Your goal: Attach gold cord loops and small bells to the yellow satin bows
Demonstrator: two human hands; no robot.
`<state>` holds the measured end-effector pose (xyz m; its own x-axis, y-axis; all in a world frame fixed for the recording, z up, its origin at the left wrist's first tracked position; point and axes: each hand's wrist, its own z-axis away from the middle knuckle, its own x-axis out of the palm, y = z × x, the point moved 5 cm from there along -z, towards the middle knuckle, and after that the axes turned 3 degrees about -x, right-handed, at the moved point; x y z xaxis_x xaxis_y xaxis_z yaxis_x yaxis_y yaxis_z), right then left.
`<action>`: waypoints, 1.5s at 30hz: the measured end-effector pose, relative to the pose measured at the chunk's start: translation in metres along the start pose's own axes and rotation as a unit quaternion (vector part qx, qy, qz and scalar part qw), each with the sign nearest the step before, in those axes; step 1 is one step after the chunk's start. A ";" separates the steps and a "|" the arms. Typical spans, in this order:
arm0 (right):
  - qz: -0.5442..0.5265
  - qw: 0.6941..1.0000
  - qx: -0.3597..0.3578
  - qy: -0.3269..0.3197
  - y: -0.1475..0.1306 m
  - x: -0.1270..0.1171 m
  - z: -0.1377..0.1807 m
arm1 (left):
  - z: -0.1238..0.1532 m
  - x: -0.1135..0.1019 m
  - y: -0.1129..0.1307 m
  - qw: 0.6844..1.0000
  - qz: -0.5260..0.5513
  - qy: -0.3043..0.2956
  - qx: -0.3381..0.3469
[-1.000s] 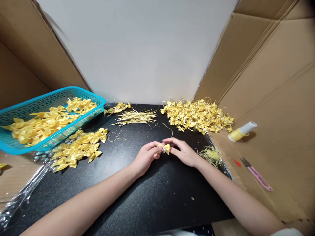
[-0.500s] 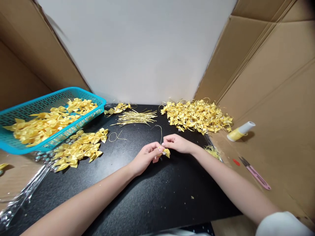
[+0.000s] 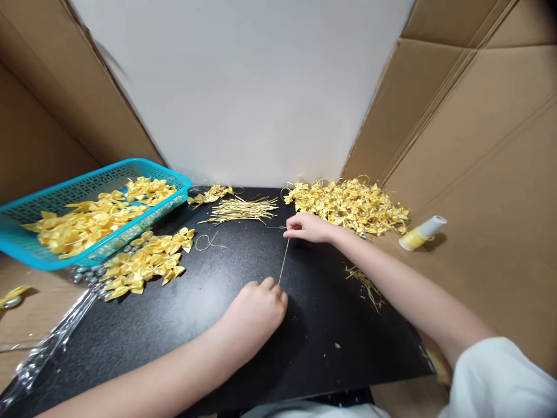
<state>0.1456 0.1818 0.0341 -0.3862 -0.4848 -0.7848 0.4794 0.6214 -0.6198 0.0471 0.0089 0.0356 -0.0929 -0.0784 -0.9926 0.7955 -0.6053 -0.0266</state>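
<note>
My left hand rests closed on the black table near the middle; the small yellow bow seen earlier is hidden inside it. A thin gold thread runs taut from that hand up to my right hand, which pinches its far end. My right hand sits just in front of a pile of yellow bows with threads.
A teal basket of yellow ribbon pieces stands at the left, with loose yellow bows and a clear plastic bag in front. A bundle of cut gold threads lies at the back. A yellow thread spool lies on cardboard at the right.
My hands have drawn apart: the right moved away toward the bow pile, the left came nearer me, and the gold thread is pulled straight between them. The bow is hidden now.
</note>
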 end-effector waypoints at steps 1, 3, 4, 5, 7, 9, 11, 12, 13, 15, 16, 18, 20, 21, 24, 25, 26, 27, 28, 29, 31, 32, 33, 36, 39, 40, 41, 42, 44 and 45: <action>0.015 1.000 0.000 0.000 0.001 -0.003 -0.005 | 0.002 0.003 0.008 0.999 -0.031 -0.016 -0.004; 0.042 0.999 0.001 -0.001 0.002 -0.006 -0.015 | 0.003 0.009 0.021 0.997 -0.065 -0.029 -0.015; 0.056 0.998 0.002 0.000 0.002 -0.008 -0.020 | 0.002 0.010 0.026 0.997 -0.075 -0.026 -0.024; 0.069 0.998 0.004 0.001 0.003 -0.009 -0.024 | 0.001 0.011 0.030 0.996 -0.083 -0.021 -0.032; 0.095 0.995 0.009 0.005 0.005 -0.012 -0.030 | -0.003 0.012 0.035 0.995 -0.090 -0.007 -0.046; 0.118 0.993 0.015 0.012 0.007 -0.017 -0.035 | -0.005 0.010 0.037 0.995 -0.077 0.011 -0.060; 0.138 0.990 0.018 0.023 0.009 -0.022 -0.038 | -0.007 0.007 0.034 0.996 -0.051 0.030 -0.074; 0.146 0.989 0.017 0.029 0.008 -0.024 -0.040 | -0.006 0.006 0.031 0.995 -0.038 0.035 -0.080; 0.154 0.987 0.015 0.036 0.008 -0.026 -0.041 | -0.006 0.005 0.027 0.996 -0.025 0.035 -0.082; 0.164 0.985 0.009 0.048 0.004 -0.028 -0.041 | -0.003 0.006 0.017 0.997 0.002 0.027 -0.079; 0.167 0.985 0.005 0.052 0.002 -0.028 -0.041 | -0.001 0.006 0.011 0.996 0.021 0.026 -0.079; 0.171 0.983 -0.003 0.060 -0.003 -0.027 -0.040 | 0.005 0.009 -0.004 0.992 0.073 0.044 -0.091; 0.177 0.982 -0.013 0.066 -0.008 -0.025 -0.038 | 0.010 0.013 -0.017 0.982 0.136 0.075 -0.107; 0.180 0.981 -0.018 0.068 -0.010 -0.023 -0.038 | 0.012 0.016 -0.021 0.976 0.166 0.088 -0.108; 0.178 0.982 -0.025 0.066 -0.013 -0.019 -0.037 | 0.013 0.022 -0.023 0.963 0.228 0.114 -0.090; 0.176 0.982 -0.023 0.064 -0.013 -0.019 -0.037 | 0.012 0.023 -0.022 0.960 0.237 0.118 -0.089; 0.174 0.982 -0.022 0.064 -0.013 -0.018 -0.037 | 0.009 0.022 -0.022 0.958 0.243 0.120 -0.094; 0.173 0.983 -0.021 0.064 -0.013 -0.018 -0.037 | 0.006 0.022 -0.021 0.955 0.250 0.118 -0.103; 0.173 0.983 -0.020 0.065 -0.013 -0.018 -0.037 | 0.002 0.021 -0.021 0.953 0.257 0.110 -0.114; 0.173 0.983 -0.019 0.066 -0.013 -0.018 -0.037 | -0.002 0.021 -0.021 0.950 0.268 0.099 -0.124; 0.170 0.983 -0.020 0.068 -0.013 -0.018 -0.037 | -0.009 0.021 -0.022 0.943 0.297 0.075 -0.133; 0.167 0.983 -0.020 0.070 -0.013 -0.018 -0.037 | -0.012 0.022 -0.023 0.938 0.313 0.067 -0.134; 0.163 0.984 -0.019 0.072 -0.012 -0.019 -0.037 | -0.013 0.023 -0.024 0.933 0.328 0.061 -0.133; 0.148 0.985 -0.016 0.083 -0.009 -0.021 -0.036 | -0.014 0.025 -0.028 0.922 0.363 0.059 -0.120; 0.135 0.986 -0.014 0.098 -0.004 -0.022 -0.035 | -0.011 0.025 -0.032 0.909 0.395 0.057 -0.117; 0.132 0.986 -0.013 0.101 -0.003 -0.022 -0.035 | -0.011 0.024 -0.032 0.903 0.410 0.050 -0.119; 0.128 0.986 -0.011 0.103 -0.001 -0.022 -0.034 | -0.011 0.023 -0.032 0.895 0.427 0.041 -0.119; 0.124 0.987 -0.009 0.104 0.001 -0.021 -0.034 | -0.012 0.022 -0.032 0.887 0.446 0.033 -0.116; 0.117 0.987 -0.003 0.106 0.003 -0.020 -0.032 | -0.013 0.019 -0.030 0.871 0.478 0.022 -0.107; 0.115 0.988 0.000 0.106 0.004 -0.019 -0.031 | -0.013 0.018 -0.029 0.866 0.490 0.018 -0.103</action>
<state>0.1308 0.2128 0.0470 -0.4241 -0.1914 -0.8851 0.5728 0.7004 -0.4259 0.0301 0.0359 0.0166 0.7020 -0.4479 -0.5537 0.5725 -0.1076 0.8128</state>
